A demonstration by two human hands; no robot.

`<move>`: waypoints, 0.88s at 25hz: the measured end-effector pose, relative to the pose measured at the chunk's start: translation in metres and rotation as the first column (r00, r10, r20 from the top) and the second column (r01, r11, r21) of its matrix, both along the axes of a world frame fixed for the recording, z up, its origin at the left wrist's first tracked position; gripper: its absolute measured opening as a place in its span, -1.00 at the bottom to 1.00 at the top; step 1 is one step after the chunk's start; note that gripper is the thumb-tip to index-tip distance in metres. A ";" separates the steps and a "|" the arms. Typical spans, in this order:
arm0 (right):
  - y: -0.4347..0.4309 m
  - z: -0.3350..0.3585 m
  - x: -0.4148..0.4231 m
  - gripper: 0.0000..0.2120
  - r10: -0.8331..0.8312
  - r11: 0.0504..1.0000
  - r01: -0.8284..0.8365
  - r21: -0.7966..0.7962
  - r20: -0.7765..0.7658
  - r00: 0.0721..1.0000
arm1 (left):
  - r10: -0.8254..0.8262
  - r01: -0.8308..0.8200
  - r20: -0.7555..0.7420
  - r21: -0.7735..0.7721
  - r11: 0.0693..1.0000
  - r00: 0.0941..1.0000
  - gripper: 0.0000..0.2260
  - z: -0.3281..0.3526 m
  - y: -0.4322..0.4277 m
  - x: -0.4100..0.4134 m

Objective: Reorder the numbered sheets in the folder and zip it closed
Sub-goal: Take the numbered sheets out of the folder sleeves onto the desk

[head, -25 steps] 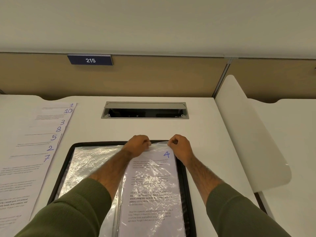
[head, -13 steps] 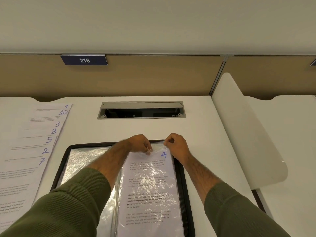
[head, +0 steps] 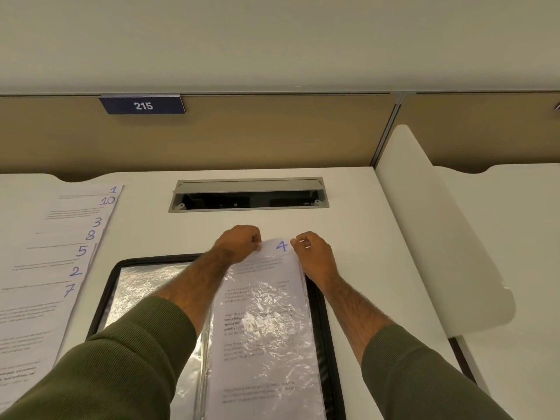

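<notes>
The open zip folder [head: 104, 295] lies at the near edge of the desk [head: 363, 237], and the sheet marked 4 [head: 280, 257] stands partly out of the top opening of its clear plastic sleeve [head: 266, 344], past the far edge of the folder. I judge it is being drawn out to join the other numbered sheets [head: 60, 253], which lie staggered along the left edge of the desk so that every number shows. The left hand [head: 239, 242] pinches the top left corner of this sheet with curled fingers, and the right hand [head: 315, 256] pinches its top right corner just beside the 4.
</notes>
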State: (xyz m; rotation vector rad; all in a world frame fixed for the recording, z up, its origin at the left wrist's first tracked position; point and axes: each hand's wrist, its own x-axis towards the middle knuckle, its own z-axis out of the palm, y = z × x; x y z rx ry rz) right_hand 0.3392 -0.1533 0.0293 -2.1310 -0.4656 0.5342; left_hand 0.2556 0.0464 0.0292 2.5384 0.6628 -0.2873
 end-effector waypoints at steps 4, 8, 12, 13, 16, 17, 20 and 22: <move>0.003 -0.002 0.006 -0.59 -0.006 1.000 0.005 -0.023 -0.061 0.998 | 0.088 -0.117 0.172 0.166 0.979 0.981 -0.90 0.016 0.001 0.015; 0.007 -0.011 0.016 -0.70 -0.032 0.999 0.030 -0.025 -0.086 0.996 | 0.108 -0.218 0.412 0.229 0.949 0.905 -0.87 0.035 0.015 0.036; 0.012 -0.011 0.022 -0.79 -0.063 0.998 0.061 -0.030 -0.071 0.995 | 0.173 -0.335 0.602 0.168 0.927 0.780 -0.88 0.061 0.022 0.049; 0.016 -0.008 0.024 -0.79 -0.066 0.998 0.066 -0.012 -0.060 0.996 | 0.164 -0.347 0.633 0.176 0.921 0.757 -0.88 0.068 0.023 0.051; 0.029 0.010 0.034 -0.79 -0.086 0.994 0.088 0.059 -0.034 0.996 | 0.147 -0.364 0.714 0.159 0.918 0.684 -0.88 0.088 0.029 0.055; 0.034 0.019 0.037 -0.79 -0.093 0.992 0.095 0.087 -0.029 0.995 | 0.146 -0.368 0.741 0.144 0.919 0.655 -0.88 0.094 0.030 0.055; 0.049 0.051 0.045 -0.79 -0.116 0.975 0.108 0.194 0.033 0.993 | 0.103 -0.375 0.820 0.142 0.916 0.563 -0.88 0.116 0.033 0.055; 0.057 0.073 0.046 -0.83 -0.150 0.960 0.118 0.253 0.109 0.983 | 0.089 -0.392 0.855 0.139 0.909 0.511 -0.80 0.130 0.036 0.055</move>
